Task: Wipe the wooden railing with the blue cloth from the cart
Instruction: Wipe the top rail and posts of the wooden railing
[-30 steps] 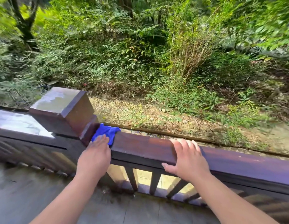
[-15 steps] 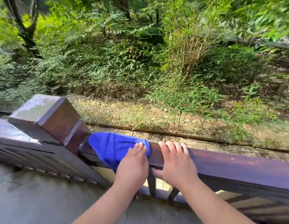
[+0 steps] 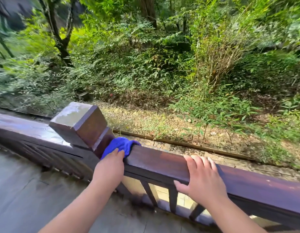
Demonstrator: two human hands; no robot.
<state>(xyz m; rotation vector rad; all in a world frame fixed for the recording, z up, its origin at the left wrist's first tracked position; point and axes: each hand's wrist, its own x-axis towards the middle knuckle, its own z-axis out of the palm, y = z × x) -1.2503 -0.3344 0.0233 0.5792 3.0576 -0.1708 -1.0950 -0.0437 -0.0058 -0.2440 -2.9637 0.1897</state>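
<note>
A dark brown wooden railing (image 3: 156, 161) runs from the left edge down to the lower right. The blue cloth (image 3: 120, 146) is bunched on the rail top right against the square post (image 3: 80, 122). My left hand (image 3: 109, 167) presses on the cloth from the near side, fingers over its lower edge. My right hand (image 3: 202, 178) lies flat over the rail further right, fingers draped across the top, thumb on the near face. No cart is in view.
Slanted balusters (image 3: 172, 197) stand under the rail. A grey plank deck (image 3: 33, 195) lies on my side. Beyond the rail are a gravel strip with a metal edge (image 3: 188, 145) and dense green bushes and trees.
The left hand slid the cloth right along the rail, then back left to the post, where it is bunched up. The right hand shifted left, then back right along the rail.
</note>
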